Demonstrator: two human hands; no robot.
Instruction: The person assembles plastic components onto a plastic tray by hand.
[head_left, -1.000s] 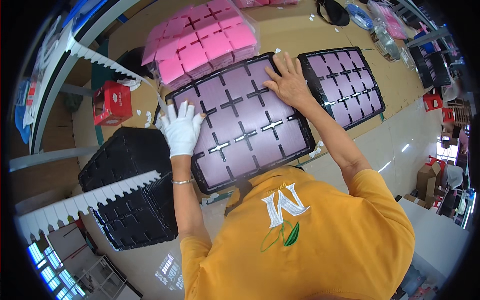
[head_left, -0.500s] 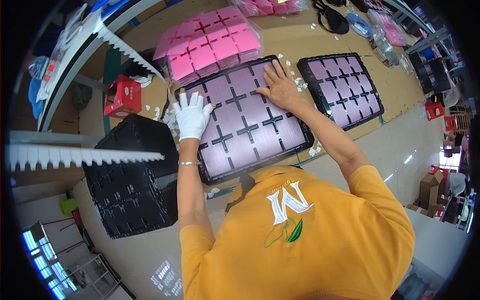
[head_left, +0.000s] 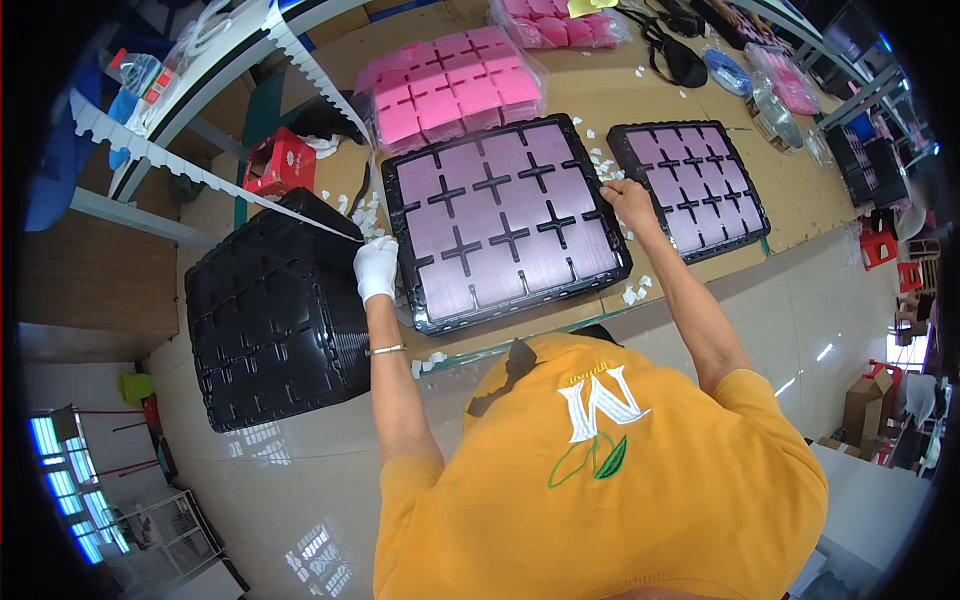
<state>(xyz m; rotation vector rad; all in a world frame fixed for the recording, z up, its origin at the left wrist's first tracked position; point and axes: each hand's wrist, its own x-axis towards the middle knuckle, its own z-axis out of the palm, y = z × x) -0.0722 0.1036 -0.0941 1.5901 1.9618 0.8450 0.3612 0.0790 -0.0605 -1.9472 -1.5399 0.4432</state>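
A large black plastic tray (head_left: 505,222), filled with square purple pads separated by cross-shaped dividers, is laid flat between the two sets of fingers. Its left edge is met by the white-gloved fingers (head_left: 375,262), and its upper right edge by the bare fingers (head_left: 612,188). It is seen slightly rotated.

Both hands have slid off the top of the black tray of pale purple pads (head_left: 505,222) to its sides. The gloved left hand (head_left: 376,268) now grips the left edge, and the bare right hand (head_left: 628,197) holds the right edge, where earlier both palms pressed flat on the pads.
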